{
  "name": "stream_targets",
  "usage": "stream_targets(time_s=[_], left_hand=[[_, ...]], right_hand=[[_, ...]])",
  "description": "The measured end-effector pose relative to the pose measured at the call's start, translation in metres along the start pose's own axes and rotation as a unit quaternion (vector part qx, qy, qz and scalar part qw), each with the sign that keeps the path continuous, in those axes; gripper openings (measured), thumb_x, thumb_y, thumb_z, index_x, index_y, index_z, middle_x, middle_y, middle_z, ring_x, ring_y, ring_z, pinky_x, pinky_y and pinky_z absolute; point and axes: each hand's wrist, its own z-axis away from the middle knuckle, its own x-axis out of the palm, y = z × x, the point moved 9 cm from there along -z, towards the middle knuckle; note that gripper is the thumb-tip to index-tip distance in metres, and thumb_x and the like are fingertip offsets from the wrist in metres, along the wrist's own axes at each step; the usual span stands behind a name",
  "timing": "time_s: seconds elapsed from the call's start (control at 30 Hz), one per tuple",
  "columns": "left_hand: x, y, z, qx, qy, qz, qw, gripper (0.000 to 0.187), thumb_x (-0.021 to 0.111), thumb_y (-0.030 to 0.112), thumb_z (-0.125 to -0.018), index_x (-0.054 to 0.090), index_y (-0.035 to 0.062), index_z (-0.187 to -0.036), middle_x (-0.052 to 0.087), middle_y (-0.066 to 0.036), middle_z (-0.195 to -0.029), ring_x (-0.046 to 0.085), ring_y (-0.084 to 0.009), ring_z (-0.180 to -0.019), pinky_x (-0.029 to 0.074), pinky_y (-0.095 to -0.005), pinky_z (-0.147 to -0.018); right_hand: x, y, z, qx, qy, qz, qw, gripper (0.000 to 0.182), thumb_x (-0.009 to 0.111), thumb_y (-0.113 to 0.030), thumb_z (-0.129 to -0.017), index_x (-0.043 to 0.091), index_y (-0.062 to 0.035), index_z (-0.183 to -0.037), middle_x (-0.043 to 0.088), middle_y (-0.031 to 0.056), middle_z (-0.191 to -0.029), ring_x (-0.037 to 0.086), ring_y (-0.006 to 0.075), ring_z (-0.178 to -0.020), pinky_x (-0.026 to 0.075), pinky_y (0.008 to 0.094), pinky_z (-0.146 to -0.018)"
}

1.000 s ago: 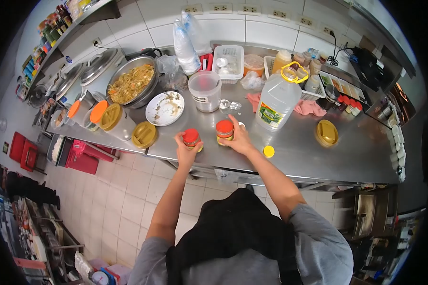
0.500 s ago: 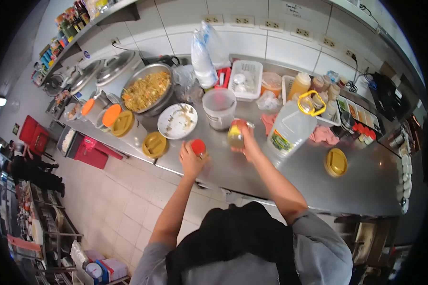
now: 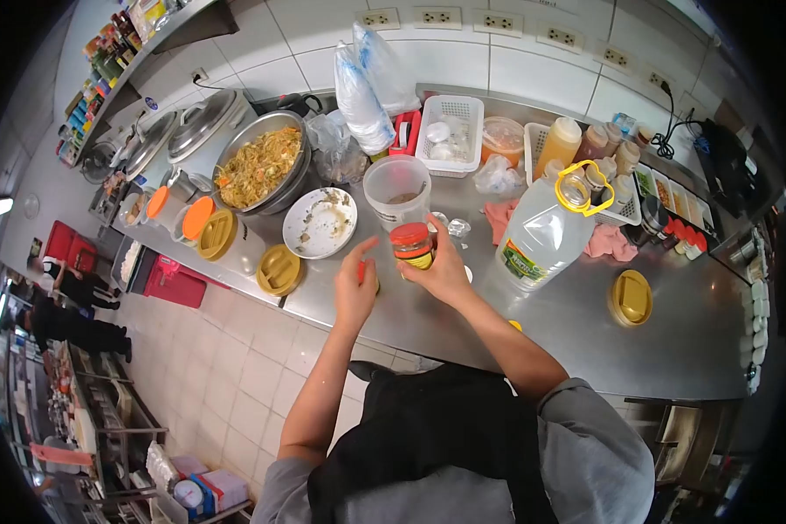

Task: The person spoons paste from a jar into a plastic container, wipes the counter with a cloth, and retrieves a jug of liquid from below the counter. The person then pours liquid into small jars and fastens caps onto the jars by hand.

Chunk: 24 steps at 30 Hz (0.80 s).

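Observation:
My right hand (image 3: 443, 272) is wrapped round a glass jar (image 3: 412, 246) with a red lid and yellow label, held upright just in front of a clear plastic tub (image 3: 397, 188). To its left, my left hand (image 3: 355, 286) is curled at a second red-lidded jar (image 3: 361, 272), which it mostly hides; one finger points up. A white plate (image 3: 320, 224) with food remains lies behind my left hand. On the right stands a large clear jug (image 3: 543, 229) with a yellow handle and green label.
A metal bowl (image 3: 299, 179) of noodles, yellow lids (image 3: 279, 270) and orange-lidded containers stand at the left. Behind are plastic bags, a white basket (image 3: 475, 140) and sauce bottles (image 3: 557, 144). Pink cloths lie by the jug; another yellow lid (image 3: 630, 297) is farther right. People are in the far left background.
The jar in my right hand has moved left and turned so its red lid faces up. My left hand has stayed near its jar, one finger now raised. The camera view has shifted slightly.

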Motion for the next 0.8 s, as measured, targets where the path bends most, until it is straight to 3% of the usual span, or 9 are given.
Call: stream_targets(time_s=[0.17, 0.23, 0.27, 0.33, 0.4, 0.5, 0.6, 0.73, 0.8], left_hand=[[0.005, 0.067, 0.008, 0.213, -0.019, -0.091, 0.973, 0.058, 0.043, -0.013, -0.079, 0.061, 0.0047, -0.131, 0.064, -0.012, -0.133, 0.057, -0.0238, -0.128, 0.037, -0.0339, -0.110], [-0.005, 0.110, 0.020, 0.279, 0.006, -0.143, 0.950, 0.059, 0.044, -0.013, -0.074, 0.064, 0.0055, -0.127, 0.063, -0.014, -0.134, 0.055, -0.0290, -0.129, 0.037, -0.0405, -0.111], [-0.007, 0.122, 0.029, 0.306, 0.017, -0.167, 0.937, 0.060, 0.044, -0.013, -0.072, 0.065, 0.0059, -0.124, 0.062, -0.015, -0.134, 0.055, -0.0316, -0.130, 0.037, -0.0437, -0.111], [0.006, 0.056, -0.005, 0.160, -0.014, -0.028, 0.987, 0.060, 0.045, -0.012, -0.071, 0.068, 0.0099, -0.122, 0.063, -0.011, -0.132, 0.055, -0.0289, -0.130, 0.032, -0.0474, -0.114], [0.004, 0.048, -0.017, 0.139, -0.014, -0.028, 0.990, 0.060, 0.046, -0.011, -0.070, 0.069, 0.0123, -0.121, 0.064, -0.010, -0.130, 0.055, -0.0278, -0.130, 0.029, -0.0499, -0.115], [0.000, 0.102, 0.001, 0.261, 0.013, -0.153, 0.953, 0.060, 0.046, -0.010, -0.071, 0.068, 0.0125, -0.122, 0.065, -0.010, -0.130, 0.057, -0.0302, -0.127, 0.029, -0.0509, -0.115], [0.015, 0.055, -0.031, 0.182, -0.038, -0.094, 0.978, 0.061, 0.047, -0.009, -0.070, 0.067, 0.0129, -0.123, 0.065, -0.009, -0.129, 0.057, -0.0284, -0.127, 0.026, -0.0508, -0.116], [0.004, 0.102, -0.005, 0.282, -0.017, -0.182, 0.942, 0.060, 0.049, -0.007, -0.071, 0.065, 0.0109, -0.126, 0.066, -0.013, -0.128, 0.057, -0.0304, -0.127, 0.027, -0.0519, -0.115], [0.011, 0.065, -0.010, 0.194, -0.036, -0.130, 0.972, 0.061, 0.048, -0.007, -0.070, 0.065, 0.0096, -0.126, 0.067, -0.012, -0.127, 0.059, -0.0323, -0.123, 0.032, -0.0547, -0.113]], right_hand=[[-0.014, -0.041, 0.011, -0.057, 0.027, 0.018, 0.998, 0.102, 0.085, -0.028, -0.069, 0.029, 0.0022, -0.150, 0.060, 0.0168, -0.115, 0.062, 0.0301, -0.103, 0.050, 0.0381, -0.090], [-0.022, -0.080, 0.025, -0.188, 0.068, 0.034, 0.979, 0.102, 0.085, -0.027, -0.069, 0.029, 0.0018, -0.150, 0.059, 0.0199, -0.121, 0.061, 0.0323, -0.110, 0.049, 0.0391, -0.093], [-0.016, -0.070, 0.017, -0.153, 0.051, 0.012, 0.987, 0.102, 0.084, -0.024, -0.070, 0.027, 0.0005, -0.151, 0.059, 0.0202, -0.123, 0.061, 0.0318, -0.112, 0.048, 0.0398, -0.095], [0.002, -0.039, -0.004, -0.087, 0.013, -0.031, 0.996, 0.102, 0.082, -0.018, -0.072, 0.022, -0.0019, -0.153, 0.057, 0.0207, -0.126, 0.060, 0.0308, -0.117, 0.047, 0.0413, -0.100], [0.008, -0.032, -0.011, -0.087, 0.017, -0.036, 0.995, 0.102, 0.083, -0.024, -0.071, 0.026, 0.0007, -0.152, 0.056, 0.0229, -0.129, 0.058, 0.0362, -0.119, 0.045, 0.0425, -0.102], [-0.013, -0.070, 0.004, -0.173, 0.033, -0.025, 0.984, 0.098, 0.080, -0.022, -0.073, 0.026, 0.0025, -0.151, 0.058, 0.0238, -0.127, 0.058, 0.0365, -0.120, 0.046, 0.0428, -0.101], [-0.003, -0.024, -0.016, -0.002, 0.014, 0.000, 1.000, 0.100, 0.081, -0.022, -0.071, 0.027, 0.0022, -0.151, 0.058, 0.0219, -0.127, 0.058, 0.0371, -0.122, 0.044, 0.0434, -0.105], [-0.018, -0.068, 0.002, -0.176, 0.042, 0.007, 0.983, 0.100, 0.080, -0.022, -0.073, 0.025, 0.0010, -0.153, 0.060, 0.0201, -0.125, 0.059, 0.0373, -0.116, 0.046, 0.0447, -0.099], [-0.004, -0.027, -0.017, -0.059, 0.011, 0.065, 0.996, 0.103, 0.081, -0.023, -0.072, 0.023, 0.0023, -0.153, 0.059, 0.0196, -0.128, 0.060, 0.0365, -0.117, 0.046, 0.0421, -0.101]])
